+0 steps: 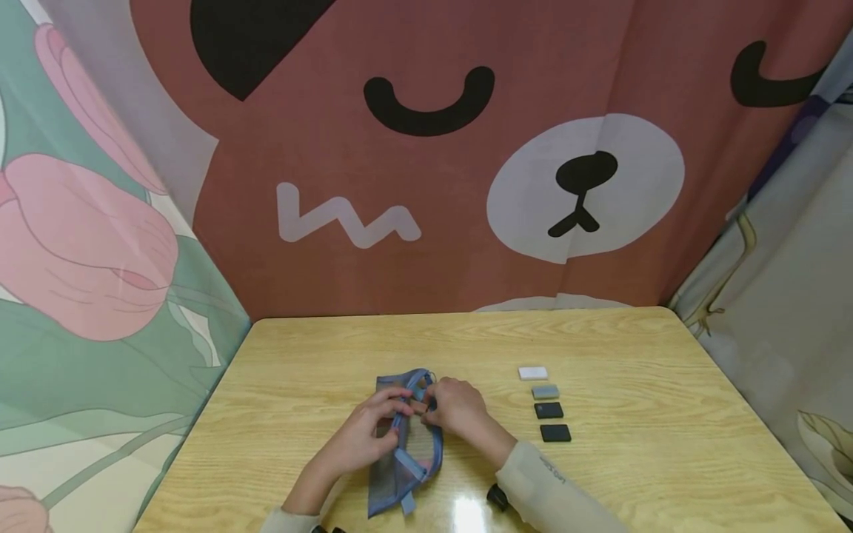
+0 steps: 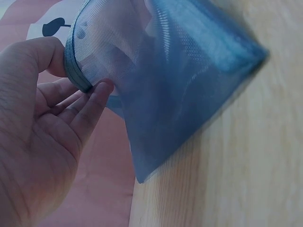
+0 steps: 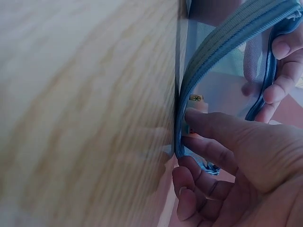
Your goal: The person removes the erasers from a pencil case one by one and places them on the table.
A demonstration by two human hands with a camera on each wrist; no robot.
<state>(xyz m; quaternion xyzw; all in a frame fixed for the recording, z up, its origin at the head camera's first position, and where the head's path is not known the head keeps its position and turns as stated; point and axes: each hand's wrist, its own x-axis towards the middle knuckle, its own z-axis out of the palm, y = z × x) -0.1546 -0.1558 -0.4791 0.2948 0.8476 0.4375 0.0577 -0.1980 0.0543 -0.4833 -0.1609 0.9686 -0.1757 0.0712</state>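
Observation:
A blue mesh zip pouch (image 1: 383,485) lies on the table with its zipped mouth spread apart. My left hand (image 1: 369,433) pinches the zipper edge of the pouch, thumb on one side and fingers on the other, as the left wrist view also shows. At the mouth's far end is my right hand (image 1: 456,406), its thumb and index finger around a small block (image 3: 196,109) with a yellow end and orange and teal patches. Much of this block is hidden by the fingers. Through the mesh, a pinkish patch shows near the pouch's front end.
Right of the pouch, several small flat blocks form a column on the wooden table (image 1: 620,370): a white one (image 1: 532,373), a grey-blue one (image 1: 545,391), a black one (image 1: 549,410) and another black one (image 1: 556,433). A bear-print curtain (image 1: 453,274) hangs behind the table.

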